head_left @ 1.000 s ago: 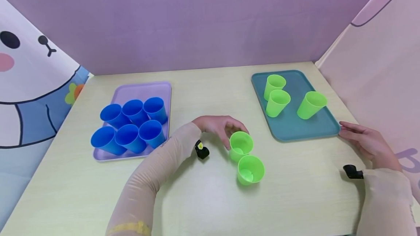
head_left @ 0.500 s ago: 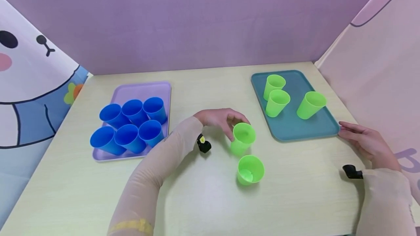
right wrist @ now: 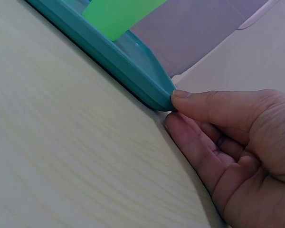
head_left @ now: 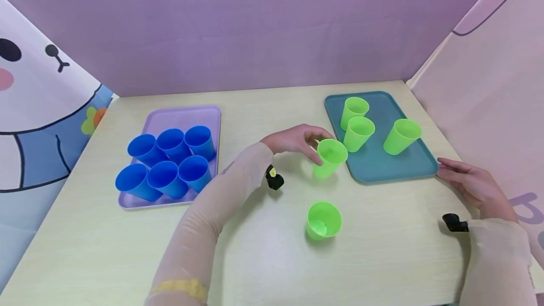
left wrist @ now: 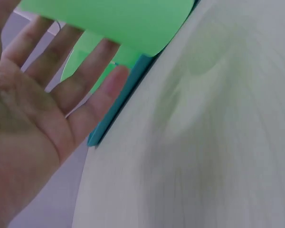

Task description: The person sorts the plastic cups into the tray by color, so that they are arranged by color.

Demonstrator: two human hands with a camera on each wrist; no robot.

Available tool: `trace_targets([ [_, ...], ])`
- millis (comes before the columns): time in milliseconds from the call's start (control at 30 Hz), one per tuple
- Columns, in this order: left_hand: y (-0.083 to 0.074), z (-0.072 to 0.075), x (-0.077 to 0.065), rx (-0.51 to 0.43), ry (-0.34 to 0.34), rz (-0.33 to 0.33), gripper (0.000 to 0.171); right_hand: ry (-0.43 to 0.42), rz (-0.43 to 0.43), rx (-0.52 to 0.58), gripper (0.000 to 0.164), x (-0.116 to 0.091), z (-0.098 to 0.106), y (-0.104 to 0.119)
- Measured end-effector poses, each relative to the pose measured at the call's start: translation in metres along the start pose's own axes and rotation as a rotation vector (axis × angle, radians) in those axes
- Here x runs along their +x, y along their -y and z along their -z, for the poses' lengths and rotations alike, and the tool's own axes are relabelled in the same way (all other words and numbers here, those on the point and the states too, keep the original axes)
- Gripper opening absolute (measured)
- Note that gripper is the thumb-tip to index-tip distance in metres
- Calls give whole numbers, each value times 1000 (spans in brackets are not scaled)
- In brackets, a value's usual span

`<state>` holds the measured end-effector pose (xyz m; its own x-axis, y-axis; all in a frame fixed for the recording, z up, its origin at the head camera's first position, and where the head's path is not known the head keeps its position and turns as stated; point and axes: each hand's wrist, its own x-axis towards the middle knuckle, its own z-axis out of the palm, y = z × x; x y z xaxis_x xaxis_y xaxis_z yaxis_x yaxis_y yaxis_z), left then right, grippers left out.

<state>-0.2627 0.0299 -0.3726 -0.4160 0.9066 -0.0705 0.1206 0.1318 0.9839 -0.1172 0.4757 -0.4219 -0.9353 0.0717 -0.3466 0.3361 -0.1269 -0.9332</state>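
Note:
My left hand [head_left: 297,140] holds a light green plastic cup [head_left: 329,164] by its far-left side, just left of the teal tray [head_left: 382,174]. In the left wrist view the cup [left wrist: 128,23] is raised off the table, its shadow falling below; the thumb is out of sight there. My right hand [head_left: 476,185] is at the tray's near right corner, where the right wrist view has the thumb [right wrist: 194,100] against the rim and a finger just under it. Upright on the tray are three green cups, two close together on the left and a lone cup [head_left: 401,137] on the right.
Another green cup [head_left: 324,221] stands on the pale table [head_left: 272,259] nearer the person. To the left, a lilac tray [head_left: 182,116] bears several blue cups [head_left: 167,180] in two rows. A purple backdrop [head_left: 263,27] rises behind the table.
My left hand has lifted the green cup from beside the other loose cup and carried it away from the person and rightward, toward the teal tray. The right hand stays at the tray corner.

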Motion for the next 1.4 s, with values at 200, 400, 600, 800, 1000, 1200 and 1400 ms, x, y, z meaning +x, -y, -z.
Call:
trace_targets([
  [200, -2, -8, 14, 7, -118, -15, 60, -6, -5, -4, 35, 1, 0, 0],
  [400, -3, -16, 26, -29, -207, 1, 61, 10, 9, 19, 35, 2, 1, 0],
  [600, -2, -27, 37, -16, -271, -27, 62, 20, 28, 2, 36, 1, 1, 0],
  [800, -2, -37, 46, -11, -326, -16, 65, 17, 36, -5, 35, 0, 0, 1],
  [1000, 1, -44, 54, 14, -354, -6, 69, 21, 39, 7, 36, 0, 1, 1],
  [1200, 4, -48, 59, 52, -362, 0, 70, 18, 29, 3, 35, 0, 2, -1],
  [1400, 5, -50, 64, 70, -379, 10, 73, -1, 19, -11, 34, 0, 1, -1],
])
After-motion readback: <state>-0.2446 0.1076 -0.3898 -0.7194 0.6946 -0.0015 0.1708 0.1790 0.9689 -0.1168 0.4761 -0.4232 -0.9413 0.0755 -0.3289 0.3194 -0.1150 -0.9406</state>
